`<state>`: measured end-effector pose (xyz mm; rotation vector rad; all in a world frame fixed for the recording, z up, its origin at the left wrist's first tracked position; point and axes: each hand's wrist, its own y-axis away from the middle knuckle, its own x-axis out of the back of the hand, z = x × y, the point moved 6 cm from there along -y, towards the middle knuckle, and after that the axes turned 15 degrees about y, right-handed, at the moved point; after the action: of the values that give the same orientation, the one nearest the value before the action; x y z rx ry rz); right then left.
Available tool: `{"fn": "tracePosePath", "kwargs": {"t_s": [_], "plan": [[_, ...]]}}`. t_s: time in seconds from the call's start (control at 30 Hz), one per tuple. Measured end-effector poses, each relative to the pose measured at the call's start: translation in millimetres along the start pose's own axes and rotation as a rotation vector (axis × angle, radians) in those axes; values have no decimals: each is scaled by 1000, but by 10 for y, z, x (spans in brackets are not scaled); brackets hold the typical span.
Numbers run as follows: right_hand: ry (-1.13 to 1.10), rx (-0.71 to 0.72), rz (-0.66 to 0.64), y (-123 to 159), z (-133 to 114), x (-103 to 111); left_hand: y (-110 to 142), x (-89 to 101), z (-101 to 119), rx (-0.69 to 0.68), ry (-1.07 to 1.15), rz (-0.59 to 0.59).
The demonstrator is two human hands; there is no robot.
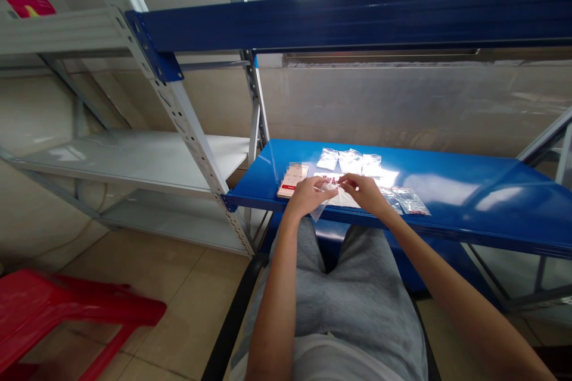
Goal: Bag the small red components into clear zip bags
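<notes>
Packets [351, 161] at twelve o'clock look done, red pieces [331, 179] unbagged; left hand [307, 196] pinches a clear bag [318, 212], right hand [365, 191] grip unclear.

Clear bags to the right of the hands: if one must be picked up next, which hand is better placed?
Probably the right hand: it is nearer to these clear bags, which lie close to its wrist. The left hand is farther away, near the phone.

Clear bag [318, 212] partly hidden by left fingers [329, 194]; red bits [329, 178] too small to identify.
</notes>
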<state>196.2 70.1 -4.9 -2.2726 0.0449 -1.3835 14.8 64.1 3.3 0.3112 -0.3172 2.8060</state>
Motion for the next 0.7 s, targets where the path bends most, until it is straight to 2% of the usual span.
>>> {"fn": "tracePosePath", "kwargs": {"t_s": [0.23,0.53,0.7], "plan": [[221,66,-34,12,10,-335,7,91,-18,12,-69,72],[383,61,-109,26,-23,-457,39,111,35,16,-63,89],[319,52,-56,-4,-26,-400,35,110,15,23,-59,80]]}}
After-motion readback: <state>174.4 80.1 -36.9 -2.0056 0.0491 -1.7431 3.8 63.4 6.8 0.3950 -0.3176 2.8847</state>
